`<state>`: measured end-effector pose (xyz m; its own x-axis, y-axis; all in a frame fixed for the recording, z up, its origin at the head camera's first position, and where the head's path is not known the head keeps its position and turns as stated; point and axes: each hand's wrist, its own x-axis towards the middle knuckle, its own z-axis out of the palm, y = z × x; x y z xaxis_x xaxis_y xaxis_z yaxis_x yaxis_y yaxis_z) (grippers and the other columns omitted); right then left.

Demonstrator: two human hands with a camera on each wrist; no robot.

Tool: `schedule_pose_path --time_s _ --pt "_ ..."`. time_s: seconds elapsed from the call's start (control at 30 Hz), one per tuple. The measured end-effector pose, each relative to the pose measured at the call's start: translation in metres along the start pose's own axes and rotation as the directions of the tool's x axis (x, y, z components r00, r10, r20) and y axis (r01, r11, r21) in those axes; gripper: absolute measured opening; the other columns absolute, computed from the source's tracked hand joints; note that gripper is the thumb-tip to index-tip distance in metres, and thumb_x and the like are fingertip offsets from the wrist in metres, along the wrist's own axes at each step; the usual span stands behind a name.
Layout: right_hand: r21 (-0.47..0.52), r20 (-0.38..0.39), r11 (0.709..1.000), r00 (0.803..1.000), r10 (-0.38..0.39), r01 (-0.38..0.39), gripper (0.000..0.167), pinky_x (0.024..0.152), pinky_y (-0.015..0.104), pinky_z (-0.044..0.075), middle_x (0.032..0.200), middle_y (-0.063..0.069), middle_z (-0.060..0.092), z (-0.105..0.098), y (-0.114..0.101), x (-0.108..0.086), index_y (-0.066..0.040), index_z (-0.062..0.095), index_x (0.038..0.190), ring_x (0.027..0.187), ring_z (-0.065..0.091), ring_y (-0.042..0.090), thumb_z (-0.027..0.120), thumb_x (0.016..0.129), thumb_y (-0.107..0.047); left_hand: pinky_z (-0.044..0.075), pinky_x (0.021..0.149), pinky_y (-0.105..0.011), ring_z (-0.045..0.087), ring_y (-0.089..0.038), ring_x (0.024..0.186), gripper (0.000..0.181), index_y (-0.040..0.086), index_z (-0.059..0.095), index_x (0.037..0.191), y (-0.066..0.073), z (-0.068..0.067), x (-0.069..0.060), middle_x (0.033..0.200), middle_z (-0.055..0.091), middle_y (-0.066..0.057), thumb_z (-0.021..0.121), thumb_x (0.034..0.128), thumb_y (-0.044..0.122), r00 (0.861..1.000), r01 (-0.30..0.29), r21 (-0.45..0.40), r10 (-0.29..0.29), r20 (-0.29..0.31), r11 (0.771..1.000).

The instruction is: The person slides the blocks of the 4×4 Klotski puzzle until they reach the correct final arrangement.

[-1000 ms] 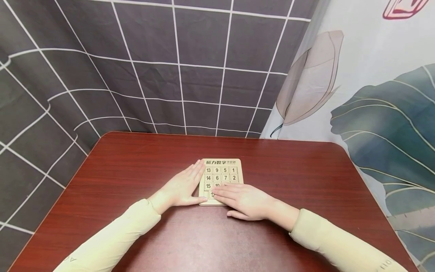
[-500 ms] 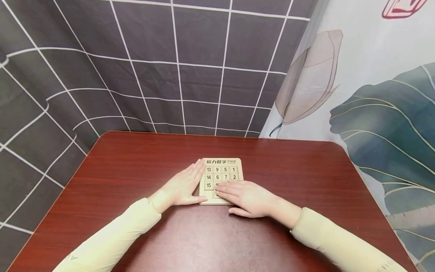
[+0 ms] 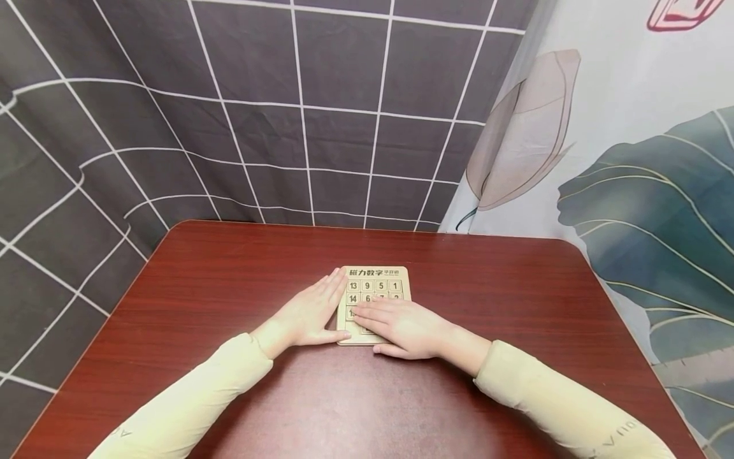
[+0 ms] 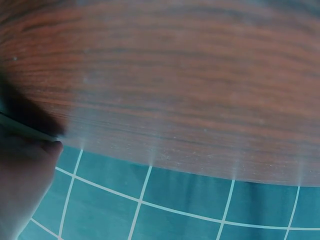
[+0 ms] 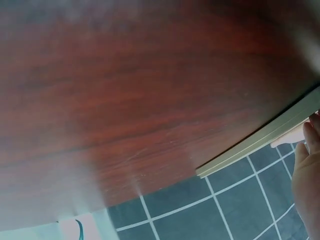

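Observation:
A cream number sliding puzzle point(image 3: 374, 286) lies flat on the table in the head view, with dark printed characters along its top edge. Tiles 13, 9, 5 and 1 make its top row; 14 and 6 show below. My left hand point(image 3: 309, 313) lies along the puzzle's left side, fingers straight, thumb at the bottom left corner. My right hand point(image 3: 404, 326) rests its straight fingers over the lower tiles, fingertips on 15, hiding most of the lower right. The bottom left slot holds no tile. In the right wrist view, the puzzle's thin edge point(image 5: 260, 141) shows beside the right hand point(image 5: 307, 185).
The reddish-brown wooden table point(image 3: 241, 268) has rounded far corners. Behind it hangs a dark grey curtain with white grid lines point(image 3: 338, 140). A white curtain with large leaf prints point(image 3: 648, 191) hangs at the right.
One bottom-row tile has slid right, away from the left corner. My right hand first drew slightly right, then came left and up, its fingertips now over tile 15. The left hand stays put.

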<state>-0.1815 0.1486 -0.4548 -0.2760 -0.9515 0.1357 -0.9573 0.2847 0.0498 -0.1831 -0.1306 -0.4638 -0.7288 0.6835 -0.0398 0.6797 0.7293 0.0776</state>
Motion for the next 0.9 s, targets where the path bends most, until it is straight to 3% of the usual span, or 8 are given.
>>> schedule_pose_path --time_s 0.27,0.43,0.6,0.9 --pt "0.039 -0.061 0.996 0.995 -0.079 0.082 0.062 0.124 0.043 0.046 0.156 0.01 0.06 -0.001 -0.011 -0.005 -0.002 0.055 0.153 0.147 0.056 0.025 0.067 0.102 -0.035 0.026 0.135 -0.047 0.02 -0.041 0.164 0.109 -0.013 0.022 0.163 0.0 0.0 0.0 0.174 0.017 -0.03 0.058 0.0975 0.067 1.0 0.006 -0.011 -0.006 0.002 1.0" --pt "0.05 -0.084 0.994 0.992 -0.09 0.094 0.063 0.124 0.041 0.046 0.155 0.011 0.06 -0.002 -0.013 -0.007 -0.002 0.056 0.151 0.146 0.056 0.024 0.073 0.098 -0.031 0.027 0.135 -0.048 0.021 -0.042 0.164 0.109 -0.013 0.024 0.163 0.001 -0.001 0.0 0.174 0.018 -0.031 0.059 0.0967 0.067 1.0 0.001 -0.016 -0.002 -0.012 1.0" --pt "0.062 -0.061 0.996 0.997 -0.055 0.058 0.065 0.124 0.041 0.045 0.158 0.009 0.058 -0.004 -0.008 -0.003 -0.004 0.054 0.154 0.148 0.055 0.024 0.07 0.1 -0.036 0.027 0.134 -0.048 0.021 -0.042 0.164 0.109 -0.013 0.023 0.163 0.0 0.0 -0.001 0.174 0.017 -0.031 0.059 0.097 0.066 1.0 0.0 -0.014 0.0 -0.013 1.0" --pt "0.05 0.013 0.995 0.996 0.086 -0.087 0.062 0.127 0.042 0.042 0.163 0.006 0.053 -0.004 0.015 0.011 -0.008 0.052 0.157 0.152 0.051 0.023 0.063 0.104 -0.04 0.028 0.134 -0.047 0.022 -0.042 0.163 0.107 -0.014 0.024 0.162 0.0 0.0 0.0 0.174 0.018 -0.031 0.06 0.0975 0.064 1.0 -0.001 -0.005 0.0 -0.011 1.0"
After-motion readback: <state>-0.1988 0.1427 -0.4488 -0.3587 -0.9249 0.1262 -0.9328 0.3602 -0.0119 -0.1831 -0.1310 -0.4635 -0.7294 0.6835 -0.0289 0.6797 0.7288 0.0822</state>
